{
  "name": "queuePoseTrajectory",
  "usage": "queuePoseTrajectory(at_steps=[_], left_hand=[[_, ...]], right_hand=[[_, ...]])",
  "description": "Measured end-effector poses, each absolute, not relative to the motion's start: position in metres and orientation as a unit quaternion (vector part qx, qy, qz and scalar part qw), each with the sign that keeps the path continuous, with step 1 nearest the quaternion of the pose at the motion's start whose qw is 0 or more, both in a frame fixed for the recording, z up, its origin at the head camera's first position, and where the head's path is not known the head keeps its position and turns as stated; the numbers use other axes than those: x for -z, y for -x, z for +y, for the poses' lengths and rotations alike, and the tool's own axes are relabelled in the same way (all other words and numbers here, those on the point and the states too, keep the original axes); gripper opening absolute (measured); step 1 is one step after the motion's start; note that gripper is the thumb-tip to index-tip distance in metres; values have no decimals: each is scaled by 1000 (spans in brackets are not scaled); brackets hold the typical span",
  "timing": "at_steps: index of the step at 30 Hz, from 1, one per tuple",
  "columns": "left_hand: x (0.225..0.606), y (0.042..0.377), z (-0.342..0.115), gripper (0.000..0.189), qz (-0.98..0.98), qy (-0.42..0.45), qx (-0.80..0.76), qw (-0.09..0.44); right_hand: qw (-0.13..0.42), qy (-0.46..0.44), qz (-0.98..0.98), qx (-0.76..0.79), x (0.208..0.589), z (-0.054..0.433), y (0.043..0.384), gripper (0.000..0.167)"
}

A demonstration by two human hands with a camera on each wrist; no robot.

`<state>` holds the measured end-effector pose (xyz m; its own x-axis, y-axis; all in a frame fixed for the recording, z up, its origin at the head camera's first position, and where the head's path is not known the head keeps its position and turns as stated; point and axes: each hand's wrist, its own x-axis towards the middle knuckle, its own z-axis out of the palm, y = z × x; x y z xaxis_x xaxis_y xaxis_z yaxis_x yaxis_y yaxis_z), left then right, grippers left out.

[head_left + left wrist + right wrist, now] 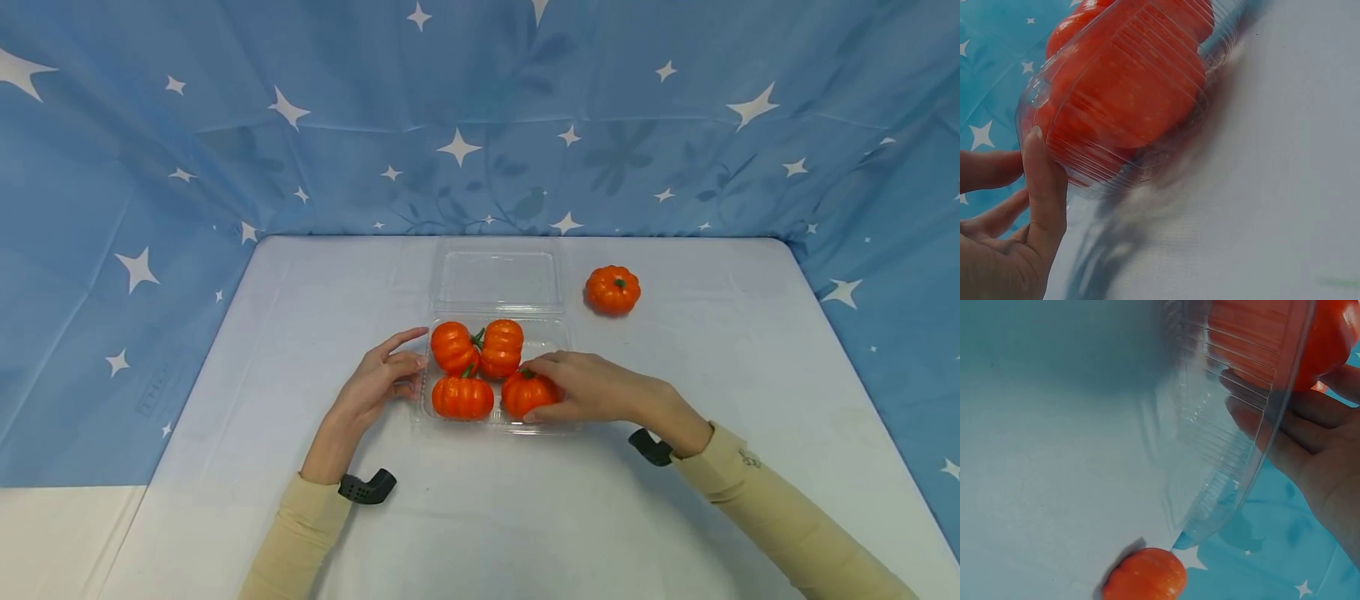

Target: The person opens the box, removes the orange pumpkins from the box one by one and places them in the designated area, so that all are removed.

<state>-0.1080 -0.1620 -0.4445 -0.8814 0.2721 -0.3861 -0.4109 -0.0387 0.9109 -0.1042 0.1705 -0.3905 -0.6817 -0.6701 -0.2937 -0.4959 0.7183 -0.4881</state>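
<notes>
A clear plastic container [546, 335] is resting on the white tabletop [465, 517], with its hinged lid [498, 279] lying open on the far side. The base is holding four orange pumpkins in two rows. In the far row, the far-left pumpkin [452, 347] and the far-middle pumpkin [501, 348] are sitting side by side, their green stems pointing toward each other. In the near row, the near-left pumpkin [462, 398] is lying with its stem toward the far row, and the near-right pumpkin [521, 400] is occupying the opposite corner. The clear floor of the base is showing at the far right. The right hand [588, 387] is reaching over the right wall and gripping the near-right pumpkin between fingers and thumb. The left hand [378, 379] is touching the outside of the left wall with its fingers apart; the left wrist view is showing a fingertip against the ribbed plastic. A fifth pumpkin [612, 292] is standing on the tabletop, beyond the right hand and near the lid's right side.
</notes>
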Motion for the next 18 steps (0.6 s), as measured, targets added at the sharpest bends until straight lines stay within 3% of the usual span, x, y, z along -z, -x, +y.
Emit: queuePoseTrajectory(at_steps=[18], left_hand=[[445, 107, -162, 57, 650, 51, -721, 235]], right_hand=[[193, 346, 886, 240, 380, 180, 99, 58]])
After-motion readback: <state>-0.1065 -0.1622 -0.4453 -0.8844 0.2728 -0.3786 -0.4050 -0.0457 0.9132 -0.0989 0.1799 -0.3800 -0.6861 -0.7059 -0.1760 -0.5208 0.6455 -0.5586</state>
